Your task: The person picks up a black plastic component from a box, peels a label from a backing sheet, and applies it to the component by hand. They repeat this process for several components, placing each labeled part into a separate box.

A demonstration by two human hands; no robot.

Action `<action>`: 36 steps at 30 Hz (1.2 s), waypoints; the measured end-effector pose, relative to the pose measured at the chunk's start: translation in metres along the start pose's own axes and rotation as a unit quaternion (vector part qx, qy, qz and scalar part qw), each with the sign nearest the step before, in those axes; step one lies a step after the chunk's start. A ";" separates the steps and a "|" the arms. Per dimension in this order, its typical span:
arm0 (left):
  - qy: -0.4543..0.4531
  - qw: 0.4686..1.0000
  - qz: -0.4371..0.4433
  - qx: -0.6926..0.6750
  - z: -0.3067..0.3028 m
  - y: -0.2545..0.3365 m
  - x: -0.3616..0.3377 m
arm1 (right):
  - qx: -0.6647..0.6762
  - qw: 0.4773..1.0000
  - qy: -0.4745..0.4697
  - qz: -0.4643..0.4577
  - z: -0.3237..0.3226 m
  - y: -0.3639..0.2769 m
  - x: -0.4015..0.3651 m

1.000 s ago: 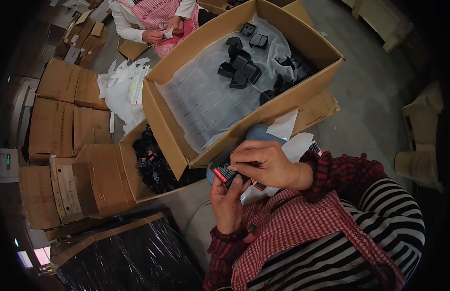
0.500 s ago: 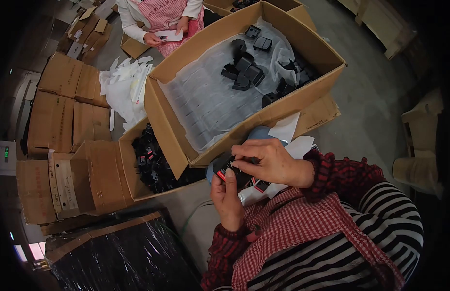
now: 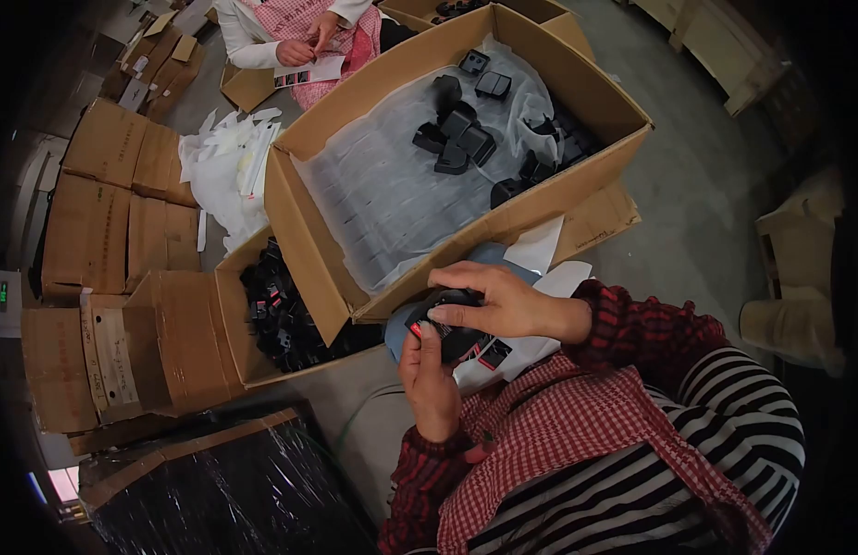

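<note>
My left hand grips a black plastic piece with a red-and-black label on its near left end. My right hand closes over the same piece from the other side, its thumb pressed near the label and its fingers curled round the top. Below them, on my lap, lies a white sheet bearing dark labels with red parts. The exact shape of the piece is partly hidden by my fingers.
Just ahead stands a large open carton with plastic film and black plastic pieces inside. Left of it, a lower box holds many black pieces with red labels. Across from me, a co-worker's hands work above a label sheet. Stacked cartons are at left.
My right hand has shifted from a fingertip pinch to wrapping over the piece, thumb pressing by the label. The co-worker's hands have come together above their sheet. The view has shifted slightly.
</note>
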State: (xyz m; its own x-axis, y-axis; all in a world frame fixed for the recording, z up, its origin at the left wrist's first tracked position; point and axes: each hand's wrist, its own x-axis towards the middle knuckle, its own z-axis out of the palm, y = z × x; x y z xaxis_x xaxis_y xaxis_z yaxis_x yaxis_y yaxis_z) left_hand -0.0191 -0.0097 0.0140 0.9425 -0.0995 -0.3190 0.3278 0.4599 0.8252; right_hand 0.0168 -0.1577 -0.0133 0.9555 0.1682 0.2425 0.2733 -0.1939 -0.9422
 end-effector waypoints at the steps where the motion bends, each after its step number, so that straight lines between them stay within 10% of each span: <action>1: 0.003 1.000 -0.012 -0.024 0.000 0.001 0.001 | 0.000 1.000 0.001 0.001 0.003 0.002 0.000; 13: 0.048 0.995 -0.050 0.078 -0.072 -0.007 0.028 | 0.186 0.974 -0.053 0.118 0.009 0.068 0.004; 18: 0.159 0.983 0.089 -0.005 -0.160 0.056 0.068 | -0.040 0.997 0.041 0.052 -0.066 0.129 0.048; 23: 0.200 0.972 0.090 -0.087 -0.252 0.111 0.126 | -0.402 0.888 -0.188 0.118 -0.125 0.180 0.094; 26: 0.209 0.975 0.080 0.016 -0.201 0.089 0.119 | -0.493 0.792 -0.342 0.115 -0.126 0.225 0.105; 36: 0.049 0.997 -0.033 0.042 -0.080 0.005 0.063 | -0.591 0.719 -0.350 0.107 -0.113 0.220 0.114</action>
State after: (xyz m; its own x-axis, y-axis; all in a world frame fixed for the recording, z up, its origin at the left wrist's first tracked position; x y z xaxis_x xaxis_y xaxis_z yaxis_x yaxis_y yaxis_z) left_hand 0.0369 0.0566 -0.0396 0.9088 -0.0385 -0.4155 0.3979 0.3799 0.8351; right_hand 0.1985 -0.2902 -0.1670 0.8128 0.3764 -0.4445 0.4272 -0.9040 0.0156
